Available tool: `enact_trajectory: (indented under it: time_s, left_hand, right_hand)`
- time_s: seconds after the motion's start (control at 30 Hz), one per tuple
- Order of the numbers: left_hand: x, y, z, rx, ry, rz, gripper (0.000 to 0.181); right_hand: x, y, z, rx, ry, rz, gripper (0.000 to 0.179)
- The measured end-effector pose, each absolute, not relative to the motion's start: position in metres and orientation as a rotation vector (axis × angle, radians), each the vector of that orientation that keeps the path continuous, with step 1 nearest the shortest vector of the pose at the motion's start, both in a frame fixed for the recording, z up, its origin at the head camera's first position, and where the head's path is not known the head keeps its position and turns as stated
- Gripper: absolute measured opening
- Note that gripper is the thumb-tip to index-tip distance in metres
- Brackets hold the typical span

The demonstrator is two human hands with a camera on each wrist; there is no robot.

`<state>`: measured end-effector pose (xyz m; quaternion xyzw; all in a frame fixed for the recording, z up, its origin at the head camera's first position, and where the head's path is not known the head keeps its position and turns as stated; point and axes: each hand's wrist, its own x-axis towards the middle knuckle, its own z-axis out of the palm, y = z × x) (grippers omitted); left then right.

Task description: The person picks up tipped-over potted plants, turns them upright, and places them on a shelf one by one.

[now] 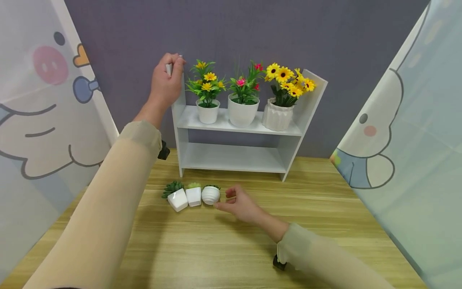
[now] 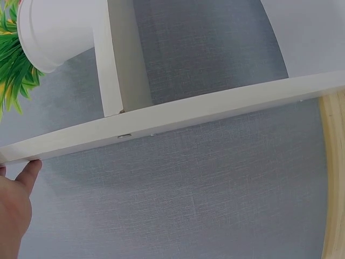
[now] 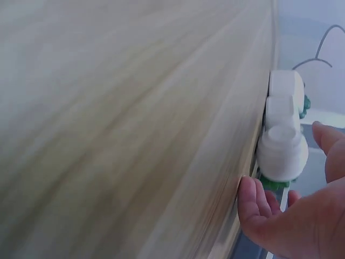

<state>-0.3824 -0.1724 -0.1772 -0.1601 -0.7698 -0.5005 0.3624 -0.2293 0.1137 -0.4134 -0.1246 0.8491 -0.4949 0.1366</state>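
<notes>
My left hand (image 1: 167, 80) grips the top of the left side panel of a white two-tier shelf (image 1: 238, 157); in the left wrist view, its thumb and fingers are at the panel's edge. My right hand (image 1: 241, 205) is low over the table, fingers loosely bent, fingertips right beside a round ribbed white pot (image 1: 211, 195). That pot lies tipped over with its greenery toward the shelf. Left of it lie a square white pot (image 1: 193, 197) with a light green succulent and another white pot (image 1: 178, 200) with a dark green succulent (image 1: 172, 188).
On the upper board stand a small pot of yellow flowers (image 1: 208, 113), a larger pot with pink flowers (image 1: 243, 111) and a ribbed pot of sunflowers (image 1: 278, 116). A grey wall panel (image 1: 231, 28) is behind, with cartoon-printed curtains (image 1: 408, 120) at both sides of the wooden table (image 1: 216, 257).
</notes>
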Motion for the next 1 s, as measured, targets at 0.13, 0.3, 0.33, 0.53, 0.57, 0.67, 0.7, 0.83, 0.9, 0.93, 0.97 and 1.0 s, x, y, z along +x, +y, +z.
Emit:
enact_trajectory:
  time_s: [0.13,0.3,0.33,0.53,0.57,0.67,0.7,0.83,0.9,0.93,0.97,1.0]
  left_hand:
    - [-0.383,-0.173,-0.178,-0.412,-1.979,-1.281,0.027]
    - [-0.384,-0.173,-0.178,-0.420,-1.972,-1.275,0.037]
    - [-0.384,-0.173,-0.177,-0.420,-1.972,-1.276,0.038]
    - [-0.383,-0.173,-0.178,-0.410,-1.982,-1.271,0.039]
    - [-0.382,-0.173,-0.178,-0.407,-1.986,-1.271,0.038]
    - [-0.382,-0.173,-0.178,-0.403,-1.994,-1.273,0.036]
    - [-0.382,-0.173,-0.178,-0.402,-1.995,-1.276,0.036]
    - [-0.382,-0.174,-0.178,-0.397,-1.996,-1.274,0.033]
    - [-0.382,-0.174,-0.178,-0.400,-1.994,-1.274,0.032]
    - [-0.382,-0.174,-0.178,-0.403,-1.991,-1.273,0.031]
    - [-0.383,-0.173,-0.178,-0.404,-1.992,-1.274,0.030]
    - [-0.383,-0.173,-0.178,-0.404,-1.992,-1.275,0.028]
  right_hand:
    - [-0.229,0.100,-0.414,-0.363,2.514,-1.419,0.067]
    - [-0.229,0.088,-0.415,-0.300,2.611,-1.356,0.071]
    - [-0.230,0.086,-0.415,-0.292,2.623,-1.342,0.071]
    - [-0.236,0.078,-0.417,-0.323,2.657,-1.285,0.053]
    - [-0.237,0.077,-0.418,-0.327,2.652,-1.280,0.054]
    - [-0.239,0.075,-0.418,-0.313,2.637,-1.265,0.060]
    - [-0.240,0.074,-0.418,-0.303,2.633,-1.264,0.059]
    - [-0.240,0.073,-0.418,-0.278,2.630,-1.262,0.056]
    - [-0.240,0.074,-0.417,-0.281,2.640,-1.256,0.054]
    - [-0.240,0.074,-0.417,-0.282,2.641,-1.257,0.053]
    - [-0.240,0.074,-0.417,-0.282,2.643,-1.256,0.051]
    - [-0.240,0.075,-0.416,-0.282,2.642,-1.257,0.051]
